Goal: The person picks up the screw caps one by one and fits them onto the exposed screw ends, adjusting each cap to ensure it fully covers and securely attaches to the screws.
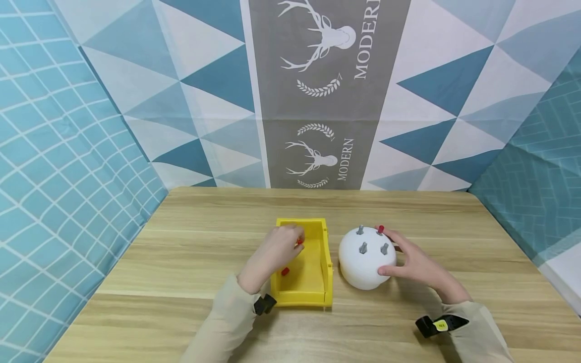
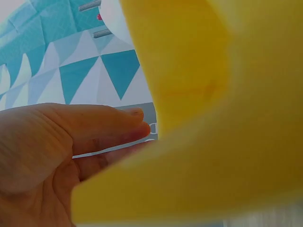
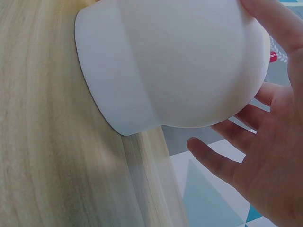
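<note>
A white rounded body (image 1: pixel 363 272) stands on the table, with several threaded grey studs (image 1: pixel 363 248) on top. One stud, at the far right, wears a red cap (image 1: pixel 380 229). My right hand (image 1: pixel 415 259) holds this body from the right, thumb on the near side and fingers round the far side. Inside a yellow box (image 1: pixel 329 272), my left hand (image 1: pixel 281 244) has its thumb and fingertips close together at a small red piece (image 1: pixel 299 241); I cannot tell whether they pinch it. Another red piece (image 1: pixel 285 271) lies on the box floor.
The wooden table (image 1: pixel 181 252) ends at a patterned cloth backdrop (image 1: pixel 313 106). Blue tile-patterned cloth (image 1: pixel 59 151) hangs at the left side. The yellow box's raised walls surround the left hand and stand just left of the white body.
</note>
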Demonstrator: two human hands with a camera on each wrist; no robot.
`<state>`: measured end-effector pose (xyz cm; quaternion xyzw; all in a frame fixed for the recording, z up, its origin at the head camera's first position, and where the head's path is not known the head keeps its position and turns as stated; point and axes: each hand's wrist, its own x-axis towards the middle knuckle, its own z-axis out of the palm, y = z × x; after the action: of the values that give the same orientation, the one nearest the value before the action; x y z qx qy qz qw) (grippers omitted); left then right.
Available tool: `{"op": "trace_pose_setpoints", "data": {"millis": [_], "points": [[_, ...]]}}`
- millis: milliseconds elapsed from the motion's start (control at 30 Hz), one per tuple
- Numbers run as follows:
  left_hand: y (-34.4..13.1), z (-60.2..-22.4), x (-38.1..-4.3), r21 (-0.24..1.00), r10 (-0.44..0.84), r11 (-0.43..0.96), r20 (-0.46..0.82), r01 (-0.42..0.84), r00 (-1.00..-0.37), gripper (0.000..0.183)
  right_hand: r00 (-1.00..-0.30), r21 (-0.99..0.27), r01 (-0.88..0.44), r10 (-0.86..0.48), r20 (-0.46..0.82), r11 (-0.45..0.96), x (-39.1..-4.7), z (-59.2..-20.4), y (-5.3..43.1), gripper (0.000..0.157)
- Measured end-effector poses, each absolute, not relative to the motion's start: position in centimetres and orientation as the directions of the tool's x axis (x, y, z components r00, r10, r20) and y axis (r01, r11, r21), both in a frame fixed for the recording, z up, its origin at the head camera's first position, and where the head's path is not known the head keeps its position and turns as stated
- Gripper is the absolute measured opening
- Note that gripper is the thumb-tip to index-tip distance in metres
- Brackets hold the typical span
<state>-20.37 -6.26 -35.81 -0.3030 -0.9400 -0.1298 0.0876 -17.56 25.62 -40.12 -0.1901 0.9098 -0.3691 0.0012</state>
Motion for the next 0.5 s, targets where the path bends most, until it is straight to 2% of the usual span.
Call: {"op": "trace_pose_setpoints", "data": {"millis": [267,500], "points": [[-6.61,-36.19,-19.96,0.161,0.568,0.792,0.160,0.589,-0.807,0.008,-0.930,-0.680,-0.338,-0.343,0.134,0.651,-17.55,-40.16,25.59,0.090],[-6.69,-36.85,-19.77,0.104,0.612,0.774,0.132,0.625,-0.780,0.008,-0.929,-0.679,-0.337,-0.347,0.128,0.652,-17.58,-40.11,25.56,0.090]]}}
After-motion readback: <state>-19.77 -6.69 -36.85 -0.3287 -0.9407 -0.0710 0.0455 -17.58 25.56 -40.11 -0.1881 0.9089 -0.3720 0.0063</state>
